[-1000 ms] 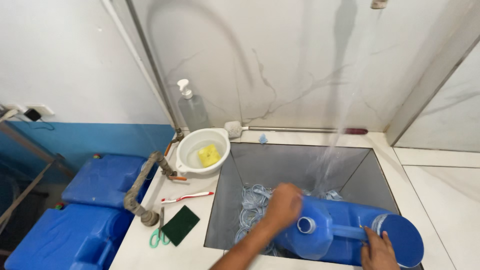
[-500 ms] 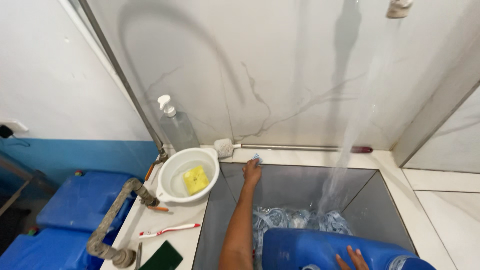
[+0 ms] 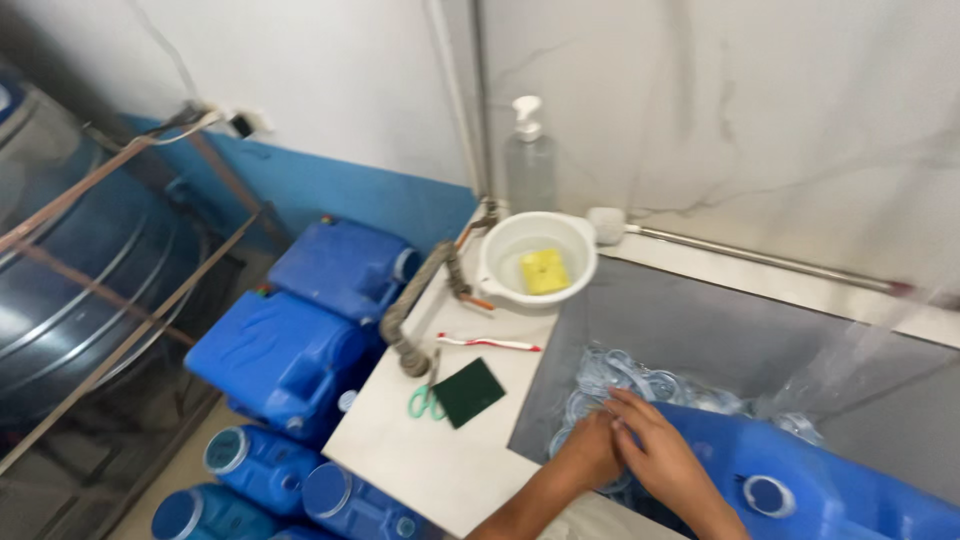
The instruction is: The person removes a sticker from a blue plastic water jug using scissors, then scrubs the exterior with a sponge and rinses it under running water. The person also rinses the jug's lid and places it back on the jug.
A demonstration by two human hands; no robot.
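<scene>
My left hand (image 3: 588, 452) and my right hand (image 3: 662, 458) meet at the near left corner of the grey sink (image 3: 700, 320). Both are at the left end of a blue jerrycan (image 3: 830, 490) that lies on its side in the sink, its round blue cap (image 3: 768, 495) facing up. My right hand's fingers stretch over the can's end toward a heap of clear plastic rings (image 3: 625, 378). My left hand is curled beside and partly under it. Whether either hand holds something is hidden.
On the white counter lie a dark green pad (image 3: 468, 391), green-handled scissors (image 3: 424, 400), a toothbrush (image 3: 490, 343), a white bowl (image 3: 510, 250) holding a yellow sponge (image 3: 546, 271), a pump bottle (image 3: 528, 160) and a rope (image 3: 420, 310). Blue jerrycans (image 3: 285, 355) are stacked at the left beside a large water tank (image 3: 80, 290).
My left hand came back from the sink's far edge and joined my right hand at the can's left end. The view swung left, showing the stacked jerrycans and tank.
</scene>
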